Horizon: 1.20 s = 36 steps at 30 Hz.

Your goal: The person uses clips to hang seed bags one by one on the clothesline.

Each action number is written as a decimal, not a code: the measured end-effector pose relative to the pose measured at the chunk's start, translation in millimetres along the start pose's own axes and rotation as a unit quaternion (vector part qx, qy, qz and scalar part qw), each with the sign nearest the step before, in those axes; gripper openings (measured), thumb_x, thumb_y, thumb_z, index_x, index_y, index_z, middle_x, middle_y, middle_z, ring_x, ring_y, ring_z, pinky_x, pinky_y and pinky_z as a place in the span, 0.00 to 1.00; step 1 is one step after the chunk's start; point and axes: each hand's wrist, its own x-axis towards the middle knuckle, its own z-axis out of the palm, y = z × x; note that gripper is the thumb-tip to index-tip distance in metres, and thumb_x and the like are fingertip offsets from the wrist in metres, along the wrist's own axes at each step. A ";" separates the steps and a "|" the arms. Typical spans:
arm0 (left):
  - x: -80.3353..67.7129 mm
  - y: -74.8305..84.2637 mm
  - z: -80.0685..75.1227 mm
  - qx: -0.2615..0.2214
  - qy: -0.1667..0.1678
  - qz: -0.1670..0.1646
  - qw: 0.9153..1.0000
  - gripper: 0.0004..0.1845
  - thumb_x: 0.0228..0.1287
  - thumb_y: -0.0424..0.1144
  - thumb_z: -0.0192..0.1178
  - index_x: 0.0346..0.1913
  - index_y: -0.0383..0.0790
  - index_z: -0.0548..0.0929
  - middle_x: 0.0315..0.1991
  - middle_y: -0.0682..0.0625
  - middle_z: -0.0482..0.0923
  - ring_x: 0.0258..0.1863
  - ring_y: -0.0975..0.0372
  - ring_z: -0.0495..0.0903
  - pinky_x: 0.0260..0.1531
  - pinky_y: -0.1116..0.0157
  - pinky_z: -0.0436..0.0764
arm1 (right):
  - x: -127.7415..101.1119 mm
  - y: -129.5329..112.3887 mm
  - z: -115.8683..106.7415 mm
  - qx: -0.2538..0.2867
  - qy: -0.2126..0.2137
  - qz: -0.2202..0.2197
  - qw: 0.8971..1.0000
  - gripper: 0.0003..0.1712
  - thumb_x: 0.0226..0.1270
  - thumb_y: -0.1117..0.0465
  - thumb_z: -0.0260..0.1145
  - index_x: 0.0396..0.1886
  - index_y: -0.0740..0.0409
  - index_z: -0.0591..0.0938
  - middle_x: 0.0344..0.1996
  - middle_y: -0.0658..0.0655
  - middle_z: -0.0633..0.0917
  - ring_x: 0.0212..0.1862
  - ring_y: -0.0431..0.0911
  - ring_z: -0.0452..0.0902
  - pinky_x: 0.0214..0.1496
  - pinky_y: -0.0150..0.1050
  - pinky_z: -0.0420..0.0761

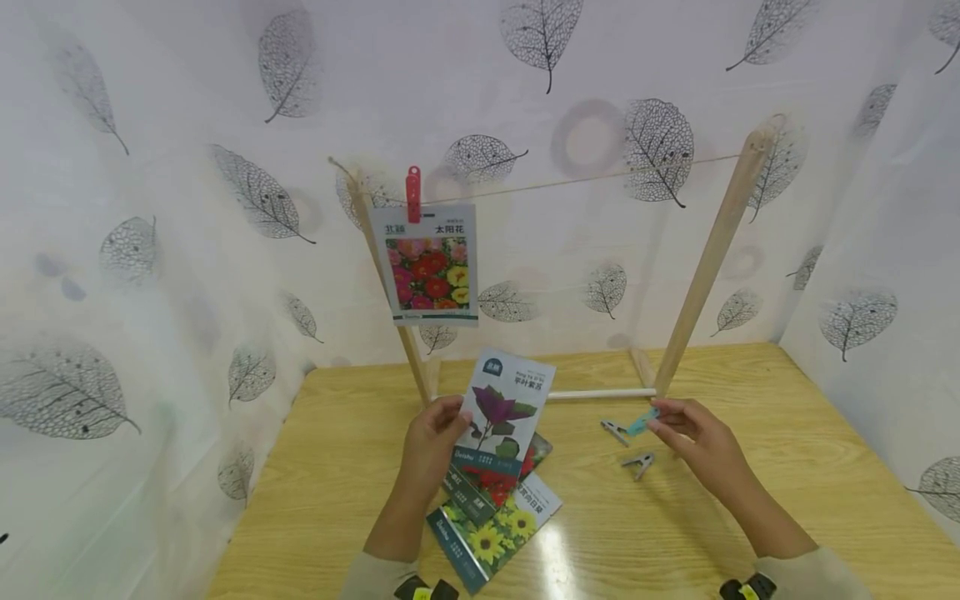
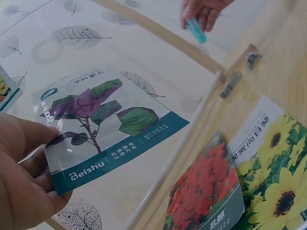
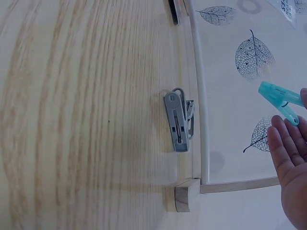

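Altogether four seed packets (image 1: 501,406), three grey clips (image 1: 638,463), one teal clip (image 1: 642,422), one red clip (image 1: 413,193).

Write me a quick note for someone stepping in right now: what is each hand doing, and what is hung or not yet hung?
Left hand holds up the purple-leaf packet by its edge.
Right hand pinches a teal clip just above the table.
Done: one flower packet hangs from the string on a red clip.
Left: the held packet is not yet on the string. A red-flower packet and a sunflower packet lie on the table, with two grey clips beside the right hand.
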 end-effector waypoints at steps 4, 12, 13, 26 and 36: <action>0.0 2.1 0.1 -0.006 -0.002 0.004 1.000 0.15 0.68 0.41 0.65 0.54 0.42 0.83 0.47 0.44 0.86 0.40 0.60 0.82 0.43 0.64 0.82 | 1.3 -1.2 -0.9 0.012 -0.002 0.004 1.000 0.19 0.72 0.67 0.64 0.61 0.62 0.78 0.51 0.58 0.81 0.49 0.27 0.76 0.53 0.17 0.76; -1.9 8.3 -0.9 -0.013 -0.009 -0.001 1.000 0.14 0.68 0.43 0.64 0.54 0.45 0.83 0.48 0.46 0.86 0.41 0.59 0.83 0.42 0.63 0.83 | 5.1 -4.9 -2.1 0.022 0.002 0.030 0.999 0.17 0.75 0.63 0.63 0.60 0.62 0.78 0.49 0.51 0.80 0.49 0.29 0.77 0.52 0.19 0.78; -2.3 9.0 -1.1 -0.014 -0.009 -0.002 1.000 0.14 0.68 0.43 0.64 0.54 0.45 0.83 0.47 0.46 0.86 0.41 0.59 0.83 0.41 0.63 0.83 | 5.4 -6.0 -2.2 0.024 0.003 0.033 0.999 0.18 0.75 0.62 0.63 0.60 0.62 0.78 0.49 0.49 0.80 0.49 0.29 0.77 0.51 0.19 0.78; -3.7 14.4 -0.1 -0.016 -0.007 0.007 1.000 0.14 0.70 0.44 0.63 0.55 0.45 0.82 0.47 0.47 0.85 0.41 0.59 0.83 0.42 0.63 0.84 | 10.9 -23.9 -6.3 0.019 0.028 0.037 0.999 0.17 0.78 0.60 0.59 0.62 0.58 0.79 0.48 0.42 0.79 0.49 0.29 0.78 0.53 0.16 0.76; -4.3 18.5 1.9 -0.046 -0.020 0.041 0.998 0.16 0.71 0.43 0.63 0.56 0.40 0.81 0.48 0.43 0.85 0.43 0.58 0.83 0.44 0.65 0.84 | 16.9 -28.9 -6.1 0.032 0.039 0.006 0.999 0.16 0.78 0.65 0.57 0.61 0.62 0.79 0.49 0.41 0.79 0.50 0.27 0.78 0.53 0.17 0.76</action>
